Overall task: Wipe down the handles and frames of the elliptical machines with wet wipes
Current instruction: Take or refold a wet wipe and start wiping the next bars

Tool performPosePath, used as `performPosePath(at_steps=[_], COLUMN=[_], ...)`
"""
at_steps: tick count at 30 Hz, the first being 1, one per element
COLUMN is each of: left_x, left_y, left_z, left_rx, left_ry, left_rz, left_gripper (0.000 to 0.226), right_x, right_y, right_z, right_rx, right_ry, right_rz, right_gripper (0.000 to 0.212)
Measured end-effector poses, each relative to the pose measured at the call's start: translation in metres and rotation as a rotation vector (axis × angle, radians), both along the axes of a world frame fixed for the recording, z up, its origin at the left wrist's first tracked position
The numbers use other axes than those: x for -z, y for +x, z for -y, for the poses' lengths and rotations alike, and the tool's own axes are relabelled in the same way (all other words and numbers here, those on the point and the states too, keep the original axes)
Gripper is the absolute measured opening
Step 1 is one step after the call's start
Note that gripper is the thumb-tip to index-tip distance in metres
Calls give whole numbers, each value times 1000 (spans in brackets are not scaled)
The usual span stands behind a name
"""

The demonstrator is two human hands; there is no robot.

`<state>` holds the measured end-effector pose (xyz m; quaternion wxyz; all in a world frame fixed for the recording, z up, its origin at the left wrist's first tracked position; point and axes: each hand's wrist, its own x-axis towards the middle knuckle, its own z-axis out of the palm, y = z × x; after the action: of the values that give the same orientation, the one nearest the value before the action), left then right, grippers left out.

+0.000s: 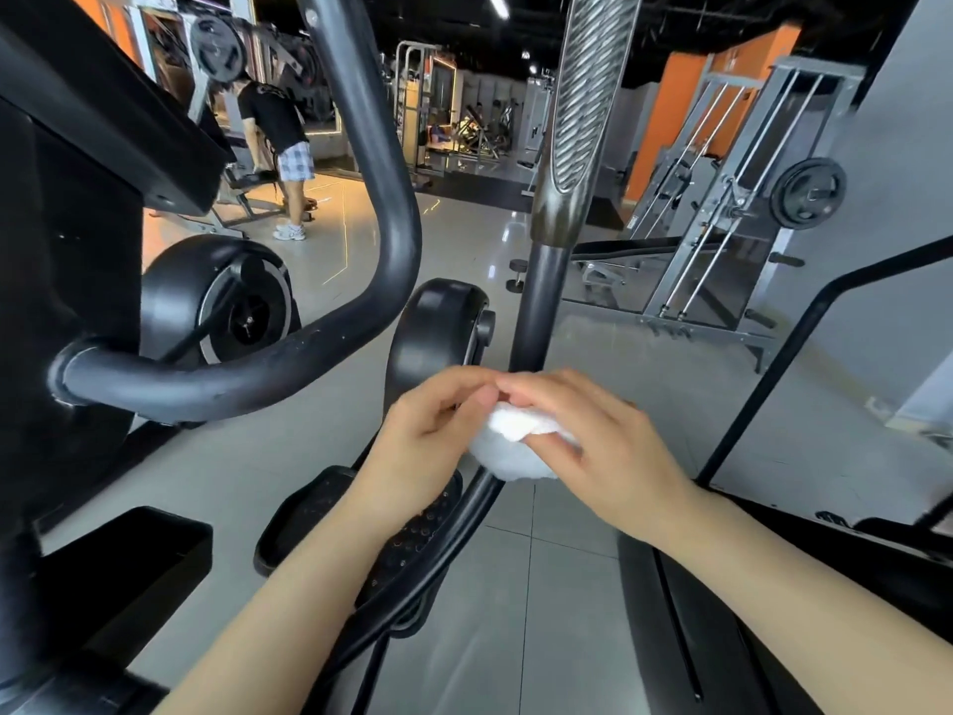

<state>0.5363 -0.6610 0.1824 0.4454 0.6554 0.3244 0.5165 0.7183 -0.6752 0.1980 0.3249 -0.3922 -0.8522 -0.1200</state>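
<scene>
Both hands meet in front of the upright pole (531,301), prob. refolding the wipe (515,446) for a fresh face before more rubbing. Left hand (433,436) pinches its top edge w/ fingertips; right hand (598,446) cups and grips it. Wipe's white, crumpled, bunched, held between the hands.

Wet wipe (515,443): white, crumpled into a loose wad, held in front of the lower part of the upright handle bar (531,307). Handle bar: dark grey tube rising vertically, topped by a ribbed, glossy grip (585,90) (grip section tilts slightly right). Curved black frame tube (319,348) sweeps from lower left up past centre, surface scuffed. Studded black pedal (412,534) lies below, partly covered.
</scene>
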Motion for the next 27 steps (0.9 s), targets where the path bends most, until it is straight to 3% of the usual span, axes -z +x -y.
performPosePath(at_steps=[1,4,7,9,13,17,22,25,27], left_x=[-2,-2,-3,-4,-7,-9,-11,-19,-31], left_y=[1,1,2,5,10,9,12,6,2], left_z=[0,0,3,5,6,2,-3,-11,-22], left_rx=[77,145,183,208,21,-88,-106,-93,-145], left_ry=[-63,-94,-27,-10,27,36,-5,7,113], left_rz=[43,64,17,51,71,14,90,151,67], left_gripper=[15,19,34,33,17,18,17,19,16], right_x=[-2,-9,-10,-11,-13,-11,-21,-36,-50], right_y=[1,3,4,2,-3,-1,0,10,16], right_z=[4,4,-1,-1,0,-5,-5,-11,-17], right_rx=[-20,-25,-37,-85,-90,-33,-36,31,78], right_ry=[-9,-61,-17,-117,-307,-178,-215,-49,79], right_rz=[-55,-352,-417,-468,-639,-457,-455,-392,-282], right_gripper=[34,20,20,12,10,5,14,12,8])
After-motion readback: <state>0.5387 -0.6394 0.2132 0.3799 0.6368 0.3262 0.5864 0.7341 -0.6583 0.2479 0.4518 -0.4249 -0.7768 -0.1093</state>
